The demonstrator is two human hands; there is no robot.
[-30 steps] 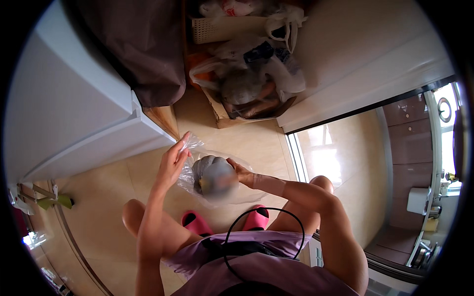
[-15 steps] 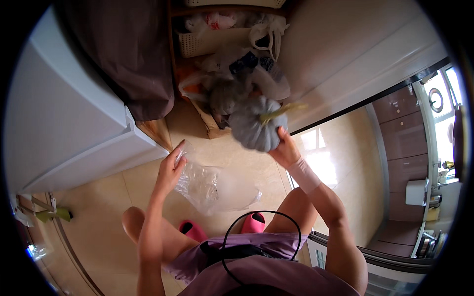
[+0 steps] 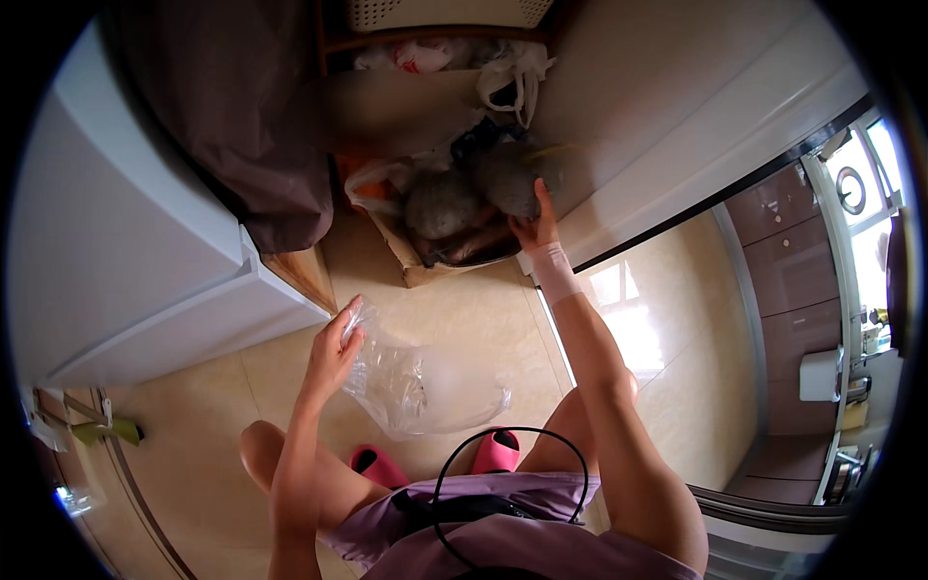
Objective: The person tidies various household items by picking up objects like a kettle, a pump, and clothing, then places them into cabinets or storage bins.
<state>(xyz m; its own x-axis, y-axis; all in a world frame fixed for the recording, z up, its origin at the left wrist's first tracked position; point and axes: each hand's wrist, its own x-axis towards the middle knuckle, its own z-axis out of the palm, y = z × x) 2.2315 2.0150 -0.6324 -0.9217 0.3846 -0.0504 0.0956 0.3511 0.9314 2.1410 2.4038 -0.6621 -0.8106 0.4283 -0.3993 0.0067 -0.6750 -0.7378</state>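
Grey pumpkin set into floor box; empty bag held clear.

Right hand (image 3: 535,224), arm fully extended, has its fingers clamped on the grey pumpkin (image 3: 507,179) above the cardboard box (image 3: 418,271). Left hand (image 3: 333,350), elbow bent, pinches the clear plastic bag (image 3: 418,387). Risk: pumpkin rolls off its neighbour if released off-centre.

2 gourds (image 3: 474,193) lie in the box (image 3: 418,274); the plastic bag (image 3: 416,387) hangs nearer, left.
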